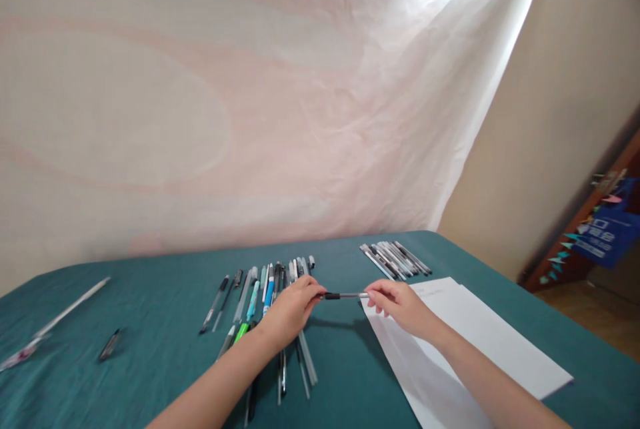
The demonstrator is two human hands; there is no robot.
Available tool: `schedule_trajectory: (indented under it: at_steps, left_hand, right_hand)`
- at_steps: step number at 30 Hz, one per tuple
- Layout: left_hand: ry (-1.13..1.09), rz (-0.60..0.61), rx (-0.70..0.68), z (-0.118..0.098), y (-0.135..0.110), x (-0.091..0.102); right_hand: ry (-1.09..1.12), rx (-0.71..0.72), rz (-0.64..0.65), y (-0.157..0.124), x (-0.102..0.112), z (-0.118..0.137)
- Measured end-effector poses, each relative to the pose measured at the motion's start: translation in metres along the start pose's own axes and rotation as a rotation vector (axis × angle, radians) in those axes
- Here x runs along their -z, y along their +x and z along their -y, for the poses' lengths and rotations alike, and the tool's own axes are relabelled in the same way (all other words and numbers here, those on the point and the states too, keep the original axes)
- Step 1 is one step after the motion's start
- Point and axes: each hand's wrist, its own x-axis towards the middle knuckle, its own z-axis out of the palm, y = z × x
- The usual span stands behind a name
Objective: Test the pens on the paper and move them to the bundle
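A pen (345, 295) with a clear barrel and a dark grip section lies level between my two hands, above the green cloth. My left hand (295, 305) pinches its dark end, and my right hand (395, 305) pinches the clear end. The fingers hide both tips of the pen. Beneath and around my left forearm is a loose spread of pens, among them a blue pen (269, 289) and a turquoise pen (253, 301). Under my right hand and forearm are white paper sheets (480, 332).
A row of several pens (395, 259) lies at the back right of the table (165, 295). To the left are a short dark pen piece (109, 345) and a long thin white stick-like item (75, 307). A pale curtain (300, 115) hangs behind the table.
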Motion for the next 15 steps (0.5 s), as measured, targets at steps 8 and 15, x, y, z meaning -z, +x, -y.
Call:
schedule_trajectory:
  at_steps: [8, 15]
  left_hand:
    - [0.089, 0.002, 0.069, -0.01, -0.004, -0.006]
    - [0.221, 0.22, 0.204, -0.033, -0.008, -0.013]
  right_hand:
    - [-0.418, 0.148, 0.076, 0.0, 0.02, -0.004]
    - [-0.649, 0.05, -0.292, 0.017, 0.066, -0.069]
